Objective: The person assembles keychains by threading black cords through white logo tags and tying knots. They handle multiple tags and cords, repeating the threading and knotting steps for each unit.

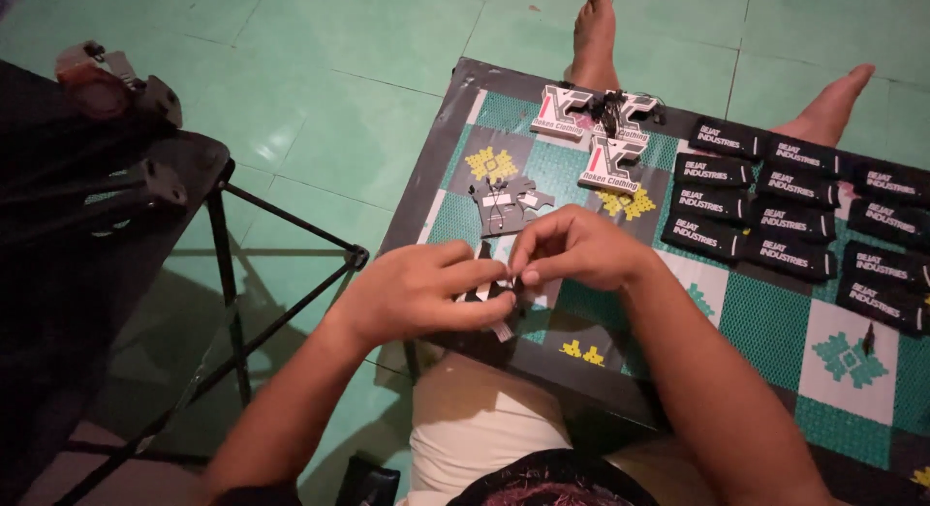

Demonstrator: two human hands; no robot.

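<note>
I observe both hands meeting over the near edge of the desk (pixel 441 143). The left hand (pixel 417 291) is curled, thumb and fingers pinched on a small black-and-white hang tag (pixel 492 295) (mostly hidden by the fingers). The right hand (pixel 572 246) is closed at the fingertips, touching the same tag from above. Just beyond lies a dark tag (pixel 509 198); further off, three more tags (pixel 601 138). Rows of black labels (pixel 765 201) lie at right.
</note>
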